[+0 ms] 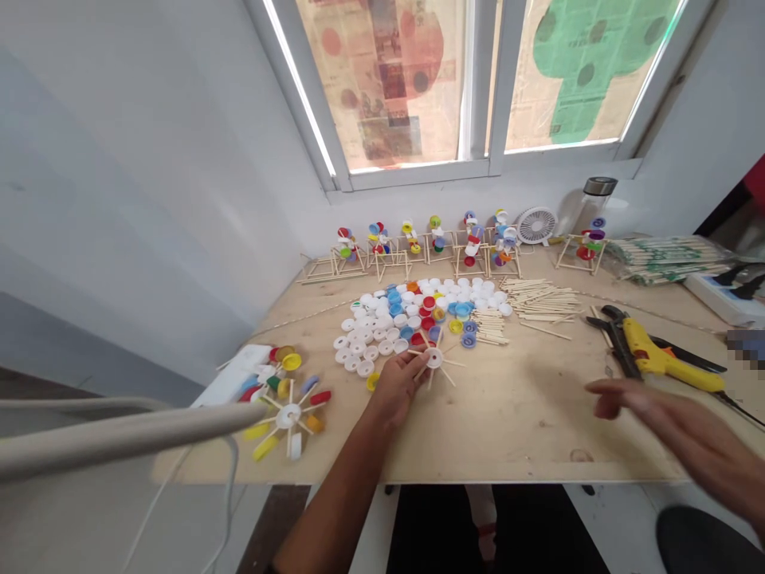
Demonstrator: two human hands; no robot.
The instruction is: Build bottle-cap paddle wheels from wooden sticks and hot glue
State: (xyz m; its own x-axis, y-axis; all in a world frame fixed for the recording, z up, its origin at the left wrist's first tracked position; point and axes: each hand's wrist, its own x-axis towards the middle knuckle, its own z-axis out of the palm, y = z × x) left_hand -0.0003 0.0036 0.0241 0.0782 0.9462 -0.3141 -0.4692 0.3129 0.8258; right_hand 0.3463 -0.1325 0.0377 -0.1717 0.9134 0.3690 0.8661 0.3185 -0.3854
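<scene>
Pale wooden sticks (447,360) radiate from a white bottle-cap hub (433,358), forming a small spoked wheel (425,363) with no coloured caps on its spokes. It sits on the plywood tabletop (514,430), just below a large spread of bottle caps (388,319). The left hand (398,384) has a closed grip on the wheel, its fingers (415,359) wrapped against the sticks beside the hub. Well to the right, the right hand (669,414) hangs over the bare wood with its grip spread and touches nothing. Beyond it lie yellow-handled pliers (663,359). At the left, a finished wheel with coloured caps (290,416) lies near a white power strip (230,375), partly crossed by a pale beige tube (119,438). Most of the caps in the spread are white, mixed with blue, red and yellow, and loose craft sticks (538,301) lie beside them. Farther back, stick frames carrying cap wheels (430,247) stand in a row along the white wall (149,199), near a small white fan (536,226) and a glass bottle (589,206). Above them, a window (484,80) is covered with patterned paper.
</scene>
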